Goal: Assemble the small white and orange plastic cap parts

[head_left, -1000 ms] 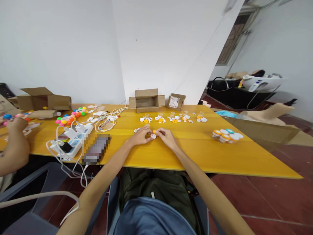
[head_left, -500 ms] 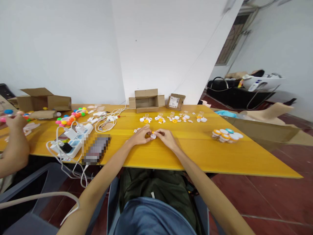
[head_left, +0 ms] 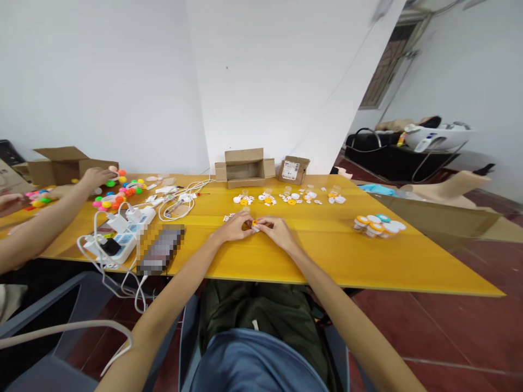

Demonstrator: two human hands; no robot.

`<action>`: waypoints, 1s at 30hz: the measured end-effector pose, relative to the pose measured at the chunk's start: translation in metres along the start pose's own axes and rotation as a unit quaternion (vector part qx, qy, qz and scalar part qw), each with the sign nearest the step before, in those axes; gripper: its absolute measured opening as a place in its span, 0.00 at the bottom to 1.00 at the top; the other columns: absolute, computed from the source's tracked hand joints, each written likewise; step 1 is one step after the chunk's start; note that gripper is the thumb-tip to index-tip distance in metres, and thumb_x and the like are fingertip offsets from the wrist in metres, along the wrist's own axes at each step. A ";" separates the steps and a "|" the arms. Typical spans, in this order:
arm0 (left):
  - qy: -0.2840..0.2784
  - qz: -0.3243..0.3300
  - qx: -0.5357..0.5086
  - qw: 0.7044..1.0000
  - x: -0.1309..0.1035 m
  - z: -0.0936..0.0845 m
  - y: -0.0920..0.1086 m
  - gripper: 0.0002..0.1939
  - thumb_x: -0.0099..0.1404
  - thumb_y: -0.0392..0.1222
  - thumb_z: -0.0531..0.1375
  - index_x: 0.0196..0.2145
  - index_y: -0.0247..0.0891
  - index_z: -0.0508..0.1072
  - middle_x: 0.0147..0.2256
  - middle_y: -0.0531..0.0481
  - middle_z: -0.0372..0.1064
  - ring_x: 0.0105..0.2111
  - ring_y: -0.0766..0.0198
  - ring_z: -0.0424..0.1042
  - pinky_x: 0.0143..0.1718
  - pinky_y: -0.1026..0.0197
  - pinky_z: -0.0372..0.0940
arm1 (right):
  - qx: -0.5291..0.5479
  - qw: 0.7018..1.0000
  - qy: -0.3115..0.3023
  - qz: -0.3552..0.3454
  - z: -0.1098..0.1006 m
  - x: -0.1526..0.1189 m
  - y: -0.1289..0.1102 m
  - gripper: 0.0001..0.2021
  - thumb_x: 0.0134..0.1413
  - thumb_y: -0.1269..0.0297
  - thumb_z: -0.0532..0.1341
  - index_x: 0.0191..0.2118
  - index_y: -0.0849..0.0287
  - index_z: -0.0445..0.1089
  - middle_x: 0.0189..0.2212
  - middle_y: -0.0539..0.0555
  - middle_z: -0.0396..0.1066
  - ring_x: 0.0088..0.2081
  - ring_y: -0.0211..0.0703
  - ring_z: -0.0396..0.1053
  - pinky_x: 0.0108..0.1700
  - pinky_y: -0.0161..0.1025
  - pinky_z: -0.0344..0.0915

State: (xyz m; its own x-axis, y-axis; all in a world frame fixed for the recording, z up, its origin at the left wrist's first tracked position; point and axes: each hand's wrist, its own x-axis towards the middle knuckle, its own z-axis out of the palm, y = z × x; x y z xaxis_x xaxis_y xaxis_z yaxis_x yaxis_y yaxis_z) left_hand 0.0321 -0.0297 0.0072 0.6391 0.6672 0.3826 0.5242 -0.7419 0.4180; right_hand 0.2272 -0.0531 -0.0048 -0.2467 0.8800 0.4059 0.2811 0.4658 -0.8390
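Note:
Between my two hands, low over the yellow table [head_left: 327,250], is a small white and orange plastic part [head_left: 255,225]. The fingers of my left hand [head_left: 237,226] are closed on its left side, and those of my right hand [head_left: 274,230] pinch it from the right. My fingertips cover much of it, so its exact kind is unclear. Just behind my left hand lie white printed pieces [head_left: 229,216] and a clear cup partly hidden. Farther back stand small groups of clear cups, orange rings [head_left: 291,202] and white pieces in a row.
Lidded clear jars [head_left: 379,226] cluster at the right. Two cardboard boxes [head_left: 245,170] stand by the wall. To the left are a power strip [head_left: 131,234], white cables, a phone [head_left: 163,247] and colourful ball strings [head_left: 118,200]. A co-worker's arm [head_left: 61,209] reaches in at far left.
The small part has turned between my fingers, showing more orange and less of its white face. My hands stay in place. The co-worker's arm has moved right, toward the ball strings.

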 end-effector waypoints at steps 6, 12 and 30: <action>-0.001 -0.005 -0.006 1.000 0.000 0.000 0.000 0.08 0.65 0.47 0.61 0.33 0.41 0.70 0.34 0.49 0.68 0.39 0.57 0.69 0.45 0.55 0.65 | -0.027 0.999 0.014 -0.017 0.001 -0.001 0.001 0.05 0.50 0.62 0.66 0.27 0.51 0.79 0.35 0.52 0.81 0.39 0.50 0.77 0.45 0.44 0.71; 0.002 -0.001 -0.012 1.000 0.001 0.000 -0.001 0.08 0.64 0.46 0.62 0.33 0.40 0.70 0.33 0.50 0.68 0.38 0.58 0.68 0.44 0.56 0.65 | -0.063 0.997 0.015 -0.050 0.000 -0.002 0.003 0.04 0.52 0.64 0.65 0.29 0.51 0.79 0.36 0.51 0.81 0.41 0.48 0.78 0.47 0.43 0.71; -0.009 -0.006 -0.008 1.000 0.001 0.000 -0.004 0.07 0.64 0.46 0.61 0.35 0.40 0.72 0.34 0.50 0.69 0.39 0.58 0.68 0.46 0.55 0.65 | -0.118 0.992 0.001 -0.036 0.001 -0.002 0.006 0.04 0.53 0.66 0.66 0.35 0.50 0.79 0.36 0.51 0.81 0.39 0.48 0.77 0.43 0.41 0.70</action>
State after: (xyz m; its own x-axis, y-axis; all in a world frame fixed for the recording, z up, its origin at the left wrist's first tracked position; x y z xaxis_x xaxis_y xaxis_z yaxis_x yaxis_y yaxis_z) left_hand 0.0310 -0.0262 0.0063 0.6430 0.6744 0.3629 0.5226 -0.7328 0.4358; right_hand 0.2284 -0.0527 -0.0108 -0.2718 0.8442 0.4620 0.4723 0.5353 -0.7003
